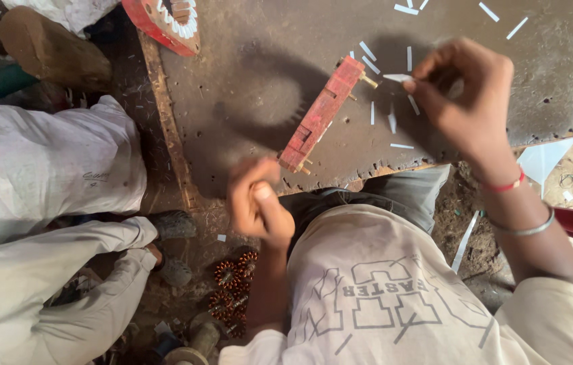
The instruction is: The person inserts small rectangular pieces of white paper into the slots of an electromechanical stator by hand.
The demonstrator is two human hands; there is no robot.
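Head view: the right hand sits at 2 o'clock over the dark worktop, its fingers pinched closed on 1 small white strip just beside the upper end of the red block. A red thread and a metal bangle ring that wrist. The red block, a long wooden piece with brass pins at both ends, lies tilted on the worktop near the centre, running from 1 o'clock down to 7 o'clock. More white strips lie scattered on the worktop around the block's upper end and toward 1 o'clock. The left hand is at 7 o'clock from the block, just beside its lower end, blurred; its fingers are curled closed, and whether they hold anything cannot be told. Copper-wound coils lie on the ground at 6 o'clock. Another person in pale clothing sits at 9 o'clock, foot on the ground
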